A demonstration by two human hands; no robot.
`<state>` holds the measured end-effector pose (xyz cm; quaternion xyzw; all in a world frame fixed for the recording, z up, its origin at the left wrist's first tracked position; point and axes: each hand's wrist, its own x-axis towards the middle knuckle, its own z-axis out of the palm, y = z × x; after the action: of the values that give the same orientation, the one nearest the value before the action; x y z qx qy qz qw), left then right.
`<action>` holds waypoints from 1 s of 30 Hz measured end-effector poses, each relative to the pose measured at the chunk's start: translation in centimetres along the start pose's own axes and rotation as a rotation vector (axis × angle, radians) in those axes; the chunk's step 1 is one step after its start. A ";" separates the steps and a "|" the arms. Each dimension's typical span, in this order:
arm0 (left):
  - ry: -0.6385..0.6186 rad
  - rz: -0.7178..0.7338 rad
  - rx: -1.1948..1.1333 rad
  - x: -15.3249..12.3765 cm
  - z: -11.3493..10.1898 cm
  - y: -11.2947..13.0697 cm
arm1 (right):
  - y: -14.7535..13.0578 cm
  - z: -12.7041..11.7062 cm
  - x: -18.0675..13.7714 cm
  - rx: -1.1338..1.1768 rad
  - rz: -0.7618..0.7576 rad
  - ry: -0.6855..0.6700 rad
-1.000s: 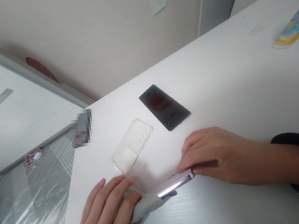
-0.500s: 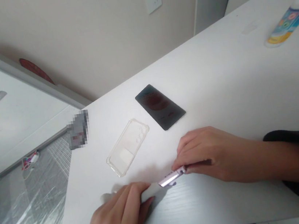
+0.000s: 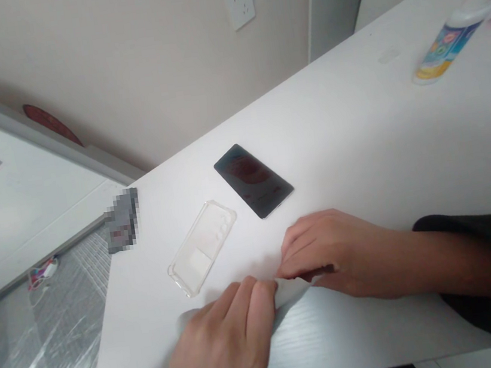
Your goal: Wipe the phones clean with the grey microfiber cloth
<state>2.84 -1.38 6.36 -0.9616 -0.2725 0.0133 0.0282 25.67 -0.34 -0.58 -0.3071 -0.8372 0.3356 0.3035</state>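
Observation:
My left hand (image 3: 223, 338) is closed around a thin white wipe (image 3: 290, 291), which is folded over a slim lilac phone. The phone was visible edge-on a moment ago and is now hidden under the wipe and my fingers. My right hand (image 3: 340, 256) pinches the phone's far end, close against the wipe's edge. Just beyond my hands lies a clear phone case (image 3: 187, 258). A dark-screened phone (image 3: 254, 180) rests flat on the table behind it, its screen facing up.
The white table (image 3: 350, 152) runs along the wall under a socket (image 3: 240, 3). A spray bottle (image 3: 448, 52) with a colourful label is at the far right. A small pixelated dark item (image 3: 124, 221) is at the table's left corner. Clear plastic sheeting (image 3: 65, 328) covers the floor.
My left hand has slid the wipe along the phone toward my right hand, covering the lilac edge that showed before. The view has shifted slightly to the right.

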 end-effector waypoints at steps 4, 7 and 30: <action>-0.032 -0.049 -0.065 -2.2 0.2 -1.7 | -0.2 -0.1 0.2 0.043 0.042 0.010; 0.012 -0.123 -0.123 -3.8 0.3 -2.7 | -0.4 -0.4 0.3 0.088 0.111 0.003; -0.063 -0.711 -2.181 0.6 3.0 -1.9 | 0.7 -1.3 2.9 0.627 0.177 0.176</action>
<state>2.24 0.68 3.49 -0.3421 -0.3958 -0.2146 -0.8248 25.00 2.64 0.49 -0.2981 -0.6340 0.5740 0.4240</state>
